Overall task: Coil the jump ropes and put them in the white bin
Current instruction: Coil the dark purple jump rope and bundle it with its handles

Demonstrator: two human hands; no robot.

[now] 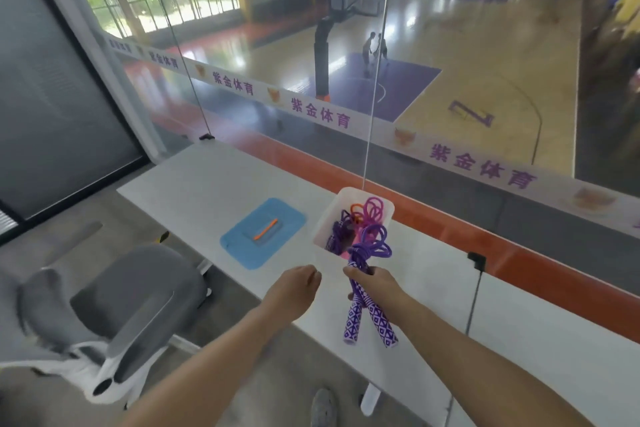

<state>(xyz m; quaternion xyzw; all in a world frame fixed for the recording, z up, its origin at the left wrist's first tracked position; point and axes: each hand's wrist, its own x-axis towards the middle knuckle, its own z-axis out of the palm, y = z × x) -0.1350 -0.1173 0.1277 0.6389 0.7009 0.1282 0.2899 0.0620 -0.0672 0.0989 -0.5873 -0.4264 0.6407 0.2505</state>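
Grey office chair [131, 291], left of table [214, 177]. Blue mat [287, 218] bearing orange pen [265, 229]. Left hand [294, 291]: loosely curled, holding nothing. White bin [323, 229], far edge, holding coiled ropes. Right hand [372, 282]: gripping purple jump rope [369, 250] beside the bin's near wall.

The right hand [375, 282] covers the middle of the purple jump rope [370, 248] where the cord meets its handles. The fingers of the left hand [294, 289] curl out of sight beneath the palm — whether they hold anything cannot be told. Ropes already in the white bin [346, 218] tangle together, their number unclear, the bin's near wall hidden behind the held coil. The desk [519, 340] runs off the right edge. The grey chair [131, 302] is smeared by blur — the cloth on it is cut by the left edge.
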